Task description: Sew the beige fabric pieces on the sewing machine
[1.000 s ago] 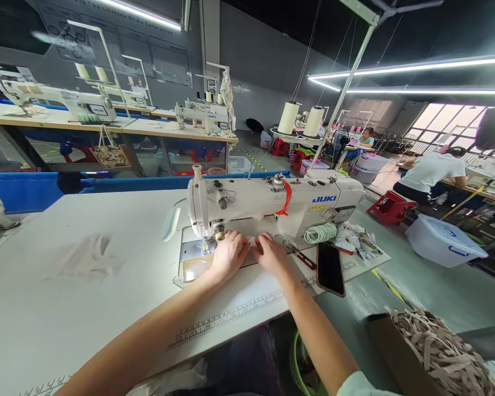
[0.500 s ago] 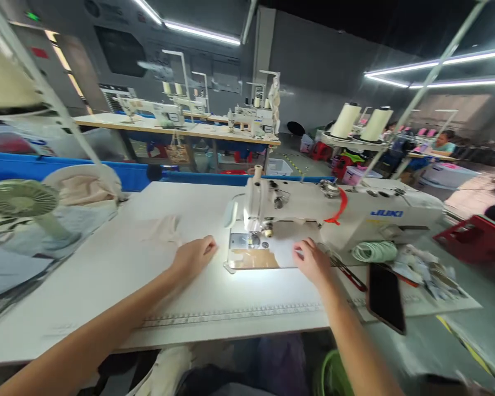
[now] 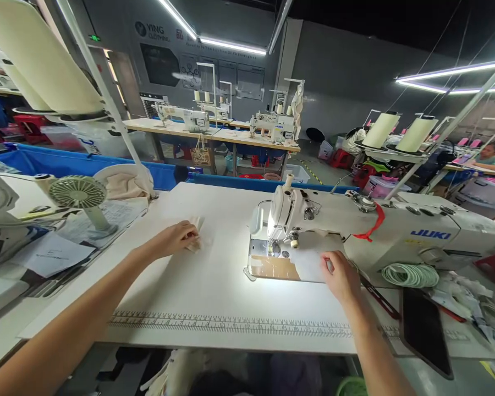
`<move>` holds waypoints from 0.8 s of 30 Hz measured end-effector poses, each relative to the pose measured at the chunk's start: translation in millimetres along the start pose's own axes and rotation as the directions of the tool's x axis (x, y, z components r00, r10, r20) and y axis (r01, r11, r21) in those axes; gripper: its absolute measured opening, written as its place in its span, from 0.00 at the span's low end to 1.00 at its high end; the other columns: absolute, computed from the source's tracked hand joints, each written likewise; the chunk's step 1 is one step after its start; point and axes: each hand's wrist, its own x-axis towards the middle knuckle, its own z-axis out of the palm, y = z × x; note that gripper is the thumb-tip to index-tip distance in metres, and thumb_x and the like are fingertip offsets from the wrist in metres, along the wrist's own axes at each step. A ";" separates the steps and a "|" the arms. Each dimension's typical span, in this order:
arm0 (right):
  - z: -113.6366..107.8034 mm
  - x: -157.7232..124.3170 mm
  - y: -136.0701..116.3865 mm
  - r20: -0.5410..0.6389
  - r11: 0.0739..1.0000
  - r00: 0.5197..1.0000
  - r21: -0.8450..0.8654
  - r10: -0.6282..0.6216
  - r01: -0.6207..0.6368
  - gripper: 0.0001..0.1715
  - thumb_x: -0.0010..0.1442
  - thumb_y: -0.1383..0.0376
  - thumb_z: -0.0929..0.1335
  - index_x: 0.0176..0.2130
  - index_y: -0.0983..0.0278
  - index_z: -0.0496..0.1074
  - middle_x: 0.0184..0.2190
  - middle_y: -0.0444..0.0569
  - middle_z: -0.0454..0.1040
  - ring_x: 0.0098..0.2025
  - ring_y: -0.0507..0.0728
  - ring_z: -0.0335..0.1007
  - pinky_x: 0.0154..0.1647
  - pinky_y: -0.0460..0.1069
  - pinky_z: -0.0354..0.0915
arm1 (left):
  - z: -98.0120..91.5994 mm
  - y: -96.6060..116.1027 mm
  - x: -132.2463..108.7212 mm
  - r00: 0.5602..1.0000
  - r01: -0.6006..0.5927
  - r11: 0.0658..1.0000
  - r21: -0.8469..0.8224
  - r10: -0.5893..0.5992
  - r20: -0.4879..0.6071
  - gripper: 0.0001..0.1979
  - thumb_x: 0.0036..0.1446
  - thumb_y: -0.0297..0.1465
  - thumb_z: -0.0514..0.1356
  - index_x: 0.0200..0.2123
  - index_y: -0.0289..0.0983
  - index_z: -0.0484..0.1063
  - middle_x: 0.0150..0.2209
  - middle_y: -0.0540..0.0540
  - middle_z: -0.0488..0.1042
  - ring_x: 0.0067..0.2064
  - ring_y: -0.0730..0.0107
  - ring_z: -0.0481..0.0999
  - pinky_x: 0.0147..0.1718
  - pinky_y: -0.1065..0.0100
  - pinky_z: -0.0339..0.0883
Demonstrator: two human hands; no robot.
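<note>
My left hand [image 3: 177,239] is over the white table left of the sewing machine [image 3: 313,212], its fingers closed on a small piece of beige fabric [image 3: 193,245]. Part of that fabric sticks out beyond the fingers; the rest is covered by them. My right hand [image 3: 341,275] rests at the right end of the machine's bed plate [image 3: 272,268]. Its fingers are curled toward the thumb, and nothing shows between them. Under the lit needle area, the bed carries no cloth.
A printed ruler [image 3: 231,324] runs along the table's front edge. On the right lie a phone [image 3: 424,330], dark red tweezers-like tool [image 3: 379,297], coiled pale green cord [image 3: 410,275] and scraps [image 3: 478,308]. A small green fan [image 3: 78,192] and papers [image 3: 55,253] are at left.
My left hand has moved left, away from the needle area, and taken hold of the beige fabric. My right hand stays by the bed plate. The view has shifted left.
</note>
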 end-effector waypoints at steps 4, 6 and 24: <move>-9.2 -8.9 -28.5 0.075 0.989 0.995 0.134 -0.066 0.056 0.13 0.66 0.62 0.63 0.38 0.61 0.76 0.34 0.49 0.79 0.28 0.54 0.70 0.29 0.48 0.64 | -5.0 -0.2 -0.9 0.999 0.037 0.999 -0.031 -0.036 0.034 0.20 0.56 0.53 0.52 0.29 0.43 0.70 0.34 0.42 0.76 0.28 0.61 0.75 0.24 0.63 0.69; -14.1 -16.5 -56.1 0.208 0.966 0.964 0.232 -0.167 0.117 0.14 0.69 0.64 0.62 0.43 0.61 0.77 0.39 0.49 0.79 0.32 0.54 0.74 0.32 0.47 0.66 | -10.8 6.7 -3.9 0.999 -0.010 1.000 -0.022 0.009 -0.043 0.19 0.55 0.52 0.53 0.28 0.44 0.69 0.34 0.42 0.76 0.32 0.58 0.76 0.26 0.62 0.70; 22.8 -9.5 -130.9 0.363 0.806 0.762 -0.050 -0.536 0.590 0.16 0.74 0.55 0.63 0.46 0.61 0.76 0.36 0.49 0.71 0.35 0.57 0.60 0.36 0.52 0.50 | 63.8 152.6 27.9 0.873 -0.083 0.879 -0.470 0.292 0.391 0.14 0.55 0.46 0.60 0.29 0.42 0.67 0.25 0.50 0.80 0.31 0.64 0.79 0.32 0.67 0.67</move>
